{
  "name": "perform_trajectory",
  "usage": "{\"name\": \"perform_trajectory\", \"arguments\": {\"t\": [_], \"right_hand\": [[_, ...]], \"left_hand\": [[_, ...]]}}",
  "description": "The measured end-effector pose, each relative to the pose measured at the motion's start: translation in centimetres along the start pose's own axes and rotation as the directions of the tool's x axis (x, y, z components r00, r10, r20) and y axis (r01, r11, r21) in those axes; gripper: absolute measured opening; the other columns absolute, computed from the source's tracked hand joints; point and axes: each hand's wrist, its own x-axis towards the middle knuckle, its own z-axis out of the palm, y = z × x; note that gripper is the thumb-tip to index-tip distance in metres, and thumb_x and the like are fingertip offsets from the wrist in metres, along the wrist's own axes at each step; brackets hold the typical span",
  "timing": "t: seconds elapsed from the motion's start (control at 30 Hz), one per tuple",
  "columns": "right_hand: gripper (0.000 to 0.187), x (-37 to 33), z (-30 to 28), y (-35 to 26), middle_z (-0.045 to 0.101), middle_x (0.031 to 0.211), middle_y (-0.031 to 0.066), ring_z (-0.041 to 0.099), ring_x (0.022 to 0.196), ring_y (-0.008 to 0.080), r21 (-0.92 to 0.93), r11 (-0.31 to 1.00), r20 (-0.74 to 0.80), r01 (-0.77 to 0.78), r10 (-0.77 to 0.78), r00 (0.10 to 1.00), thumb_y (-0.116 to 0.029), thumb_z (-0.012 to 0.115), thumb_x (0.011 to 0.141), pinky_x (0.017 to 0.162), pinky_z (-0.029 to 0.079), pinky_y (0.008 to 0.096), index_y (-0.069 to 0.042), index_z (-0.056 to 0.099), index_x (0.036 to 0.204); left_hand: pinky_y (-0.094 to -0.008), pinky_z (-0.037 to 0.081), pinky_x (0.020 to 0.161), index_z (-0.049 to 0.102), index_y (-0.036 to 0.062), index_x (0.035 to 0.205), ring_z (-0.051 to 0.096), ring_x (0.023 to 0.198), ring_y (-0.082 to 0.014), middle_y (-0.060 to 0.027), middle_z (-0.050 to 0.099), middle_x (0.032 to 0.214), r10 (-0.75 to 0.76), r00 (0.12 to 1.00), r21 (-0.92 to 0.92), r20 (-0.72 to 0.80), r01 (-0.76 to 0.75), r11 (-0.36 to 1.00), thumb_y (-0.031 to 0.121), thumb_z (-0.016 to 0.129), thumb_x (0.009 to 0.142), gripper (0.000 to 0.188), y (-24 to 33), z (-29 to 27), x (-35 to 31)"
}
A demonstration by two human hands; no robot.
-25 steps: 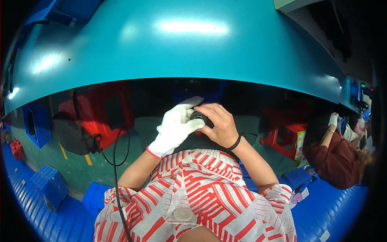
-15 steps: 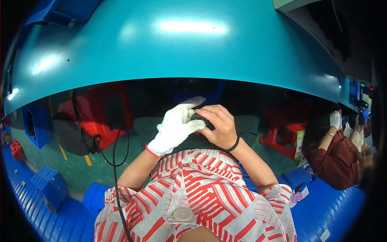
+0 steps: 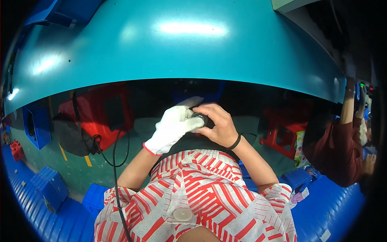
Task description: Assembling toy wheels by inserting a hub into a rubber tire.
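A small black round part [image 3: 200, 116] is held between my hands, just in front of the table's near edge. My left hand [image 3: 172, 126], in a white glove with a red cuff edge, is closed against it, the thumb pressed on its face. Bare fingers of my right hand [image 3: 219, 124] curl round its other side, and a black band circles that wrist. A white, pointed glove end [image 3: 194, 101] sticks out beyond the left fingers. Much of the part is covered by the fingers, so its exact kind does not show.
A glossy teal table [image 3: 181, 52] spans the far side, with a blue bin [image 3: 68, 12] at its far left. Red stools [image 3: 94, 113] stand below on both sides. A black cable [image 3: 115, 173] hangs down my left. A co-worker's maroon sleeve [image 3: 336, 153] is at the right.
My gloved left hand has shifted slightly left and turned, its thumb sliding over the black part. At the right, the co-worker's arm has swung up toward the table.
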Motion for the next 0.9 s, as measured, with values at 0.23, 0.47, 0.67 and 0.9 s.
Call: {"name": "perform_trajectory", "arguments": {"t": [0.23,0.47,0.67,0.9], "right_hand": [[0.052,-0.5,0.1,0.3,0.061,0.096,0.0123,0.060,0.087,0.0253,-0.029,0.989,-0.070,-0.146,0.143,0.987,-0.016,0.080,0.066,0.076,0.048,0.0313,0.000,0.059,0.111],[0.036,-0.8,-0.8,1.1,0.060,0.090,0.0116,0.060,0.070,0.0152,0.225,0.911,0.145,-0.347,0.321,0.936,-0.016,0.066,0.083,0.063,0.049,0.0258,0.000,0.058,0.115],[0.028,-1.1,0.4,0.4,0.062,0.090,0.0089,0.061,0.078,0.0118,0.655,0.651,0.116,-0.383,0.414,0.903,-0.010,0.065,0.084,0.070,0.050,0.0233,-0.001,0.061,0.110],[0.024,-0.5,0.3,-0.4,0.063,0.093,0.0078,0.060,0.084,0.0173,0.178,0.972,-0.139,-0.150,0.176,0.975,-0.003,0.069,0.076,0.072,0.048,0.0270,-0.004,0.066,0.099]], "left_hand": [[-0.0275,0.056,0.068,0.055,-0.0110,0.102,0.064,0.076,-0.0171,-0.0136,0.063,0.090,-0.088,0.996,-0.706,-0.013,0.053,0.706,0.005,0.062,0.085,0.024,-1.2,0.8,-0.2],[-0.0278,0.055,0.074,0.047,-0.0113,0.120,0.064,0.084,-0.0197,-0.0183,0.062,0.100,-0.040,0.989,-0.525,-0.140,-0.039,0.850,-0.001,0.062,0.081,0.043,-1.3,0.9,-0.1],[-0.0268,0.055,0.072,0.048,-0.0099,0.120,0.064,0.084,-0.0184,-0.0165,0.062,0.100,-0.037,0.998,-0.558,-0.045,0.005,0.830,-0.001,0.062,0.081,0.042,-0.3,0.1,-0.2],[-0.0305,0.056,0.076,0.049,-0.0068,0.121,0.064,0.089,-0.0204,-0.0158,0.061,0.105,-0.084,0.996,-0.827,0.007,0.052,0.559,0.003,0.059,0.086,0.038,-0.8,0.5,-0.1]]}}
